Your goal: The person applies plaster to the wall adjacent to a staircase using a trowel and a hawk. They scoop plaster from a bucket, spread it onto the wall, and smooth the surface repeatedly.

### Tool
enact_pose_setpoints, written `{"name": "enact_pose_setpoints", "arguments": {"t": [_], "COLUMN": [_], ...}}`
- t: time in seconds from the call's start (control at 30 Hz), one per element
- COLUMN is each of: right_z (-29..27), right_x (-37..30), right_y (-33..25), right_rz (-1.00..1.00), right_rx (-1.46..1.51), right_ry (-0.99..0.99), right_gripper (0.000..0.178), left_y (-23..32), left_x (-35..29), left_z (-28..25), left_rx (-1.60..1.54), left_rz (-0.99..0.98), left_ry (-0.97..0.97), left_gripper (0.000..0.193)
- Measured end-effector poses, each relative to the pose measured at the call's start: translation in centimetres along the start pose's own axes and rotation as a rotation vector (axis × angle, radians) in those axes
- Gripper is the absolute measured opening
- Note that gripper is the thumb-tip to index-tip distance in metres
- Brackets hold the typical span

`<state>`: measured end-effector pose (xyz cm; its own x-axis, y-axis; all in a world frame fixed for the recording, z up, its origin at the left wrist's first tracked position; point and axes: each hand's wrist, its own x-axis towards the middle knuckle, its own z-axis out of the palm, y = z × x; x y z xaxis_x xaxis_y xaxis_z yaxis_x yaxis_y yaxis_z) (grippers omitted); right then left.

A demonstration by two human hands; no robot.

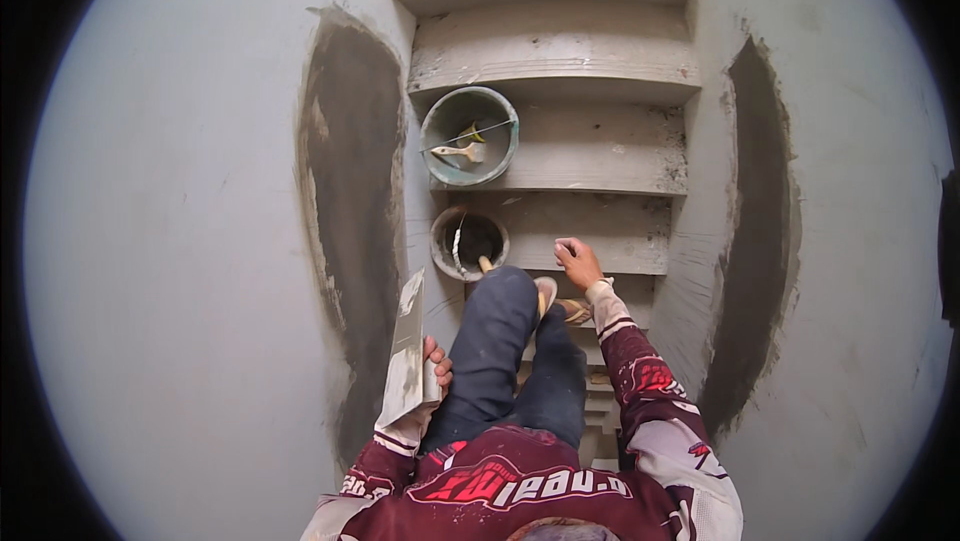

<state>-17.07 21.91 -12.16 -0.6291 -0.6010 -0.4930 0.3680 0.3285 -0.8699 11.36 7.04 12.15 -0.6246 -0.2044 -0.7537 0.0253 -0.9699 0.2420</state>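
My left hand is closed round a long, flat plastering trowel, held tilted beside my left thigh. Pale plaster smears its face, and the grip is hidden behind it. My right hand hovers over the steps ahead of my feet, fingers loosely bent, with nothing visible in it. Nearest on the left stands a small bucket holding dark mortar, a wooden handle leaning out of it. One step higher, a larger greenish bucket contains a paintbrush and something yellow.
Concrete stairs climb ahead between two pale walls. A broad wet-looking dark plaster patch runs along the left wall, and a narrower dark patch along the right. My sandalled feet are on the steps below the buckets.
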Motion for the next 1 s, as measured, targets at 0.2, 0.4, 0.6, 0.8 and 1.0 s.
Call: {"name": "enact_pose_setpoints", "arguments": {"t": [0.2,0.4,0.6,0.8,1.0], "right_z": [2.2,-1.9,-1.0,8.7,13.9], "right_x": [1.0,-3.8,-4.6,9.5,21.6], "right_y": [5.6,10.5,11.8,-4.1,-14.0], "right_rz": [0.071,0.134,0.166,-0.210,-0.683], "right_rx": [-0.201,-0.173,-0.254,-0.434,-0.391], "right_ry": [0.050,0.261,0.358,0.092,0.390], "right_gripper": [0.036,0.033,0.025,0.038,0.034], "left_y": [0.2,1.8,4.8,5.8,5.2], "left_x": [1.5,5.3,7.1,6.9,4.4], "left_z": [-3.1,-6.4,-8.2,-12.9,-17.4], "left_rx": [-0.025,0.274,0.160,0.205,0.160], "left_rz": [0.034,-0.062,-0.171,-0.101,-0.153], "left_ry": [0.036,0.117,0.001,0.120,0.250], "left_gripper": [0.022,0.029,0.037,0.037,0.037]}}
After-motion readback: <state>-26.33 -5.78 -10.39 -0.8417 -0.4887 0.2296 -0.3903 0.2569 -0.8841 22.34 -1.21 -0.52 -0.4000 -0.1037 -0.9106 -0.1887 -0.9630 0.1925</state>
